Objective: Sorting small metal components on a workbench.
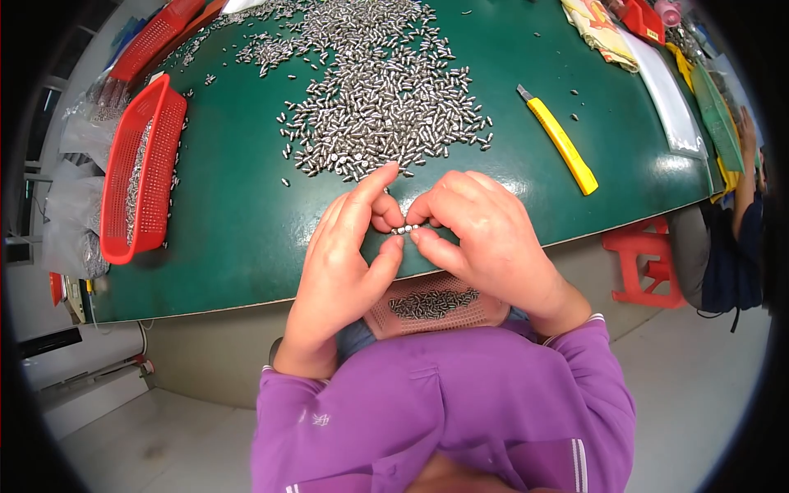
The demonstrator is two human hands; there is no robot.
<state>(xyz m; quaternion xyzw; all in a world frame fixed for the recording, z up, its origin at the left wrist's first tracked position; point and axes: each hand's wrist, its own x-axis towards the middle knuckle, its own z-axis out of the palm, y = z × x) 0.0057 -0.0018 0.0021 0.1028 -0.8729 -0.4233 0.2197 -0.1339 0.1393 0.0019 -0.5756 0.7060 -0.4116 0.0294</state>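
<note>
- Left hand (341, 263) and right hand (485, 238) meet at the near edge of the counter (238, 238), thumbs and forefingers pinched together on a short row of small metal pins (403, 230) held end to end between them.
- Both sets of fingers are closed in a fine pinch on that row; the other fingers curl loosely and carry nothing that can be seen.
- To do this well, my judgement: keep the pinch light and level so the pins stay in line, and work right over the pink perforated tray (431, 306) on the lap, so a dropped pin lands in it.
- That tray sits below the hands, just off the counter edge; a small batch of pins lies in its middle. Its surface looks like a grid of tiny holes.
- Main heap of pins (382, 99) spreads just beyond the hands: short, bright, cylindrical, smooth steel by the look, likely to roll.
- Counter top is a dark green mat, matte and flat.
- Red mesh basket (140, 172) stands at the left, plastic, slotted walls, with more pins inside.
- Yellow utility knife (559, 140) lies to the right, well apart from the hands.
- Red plastic stool (641, 263) on the floor at right, beside another person's seated legs.
- Purple sleeves cover both forearms.
</note>
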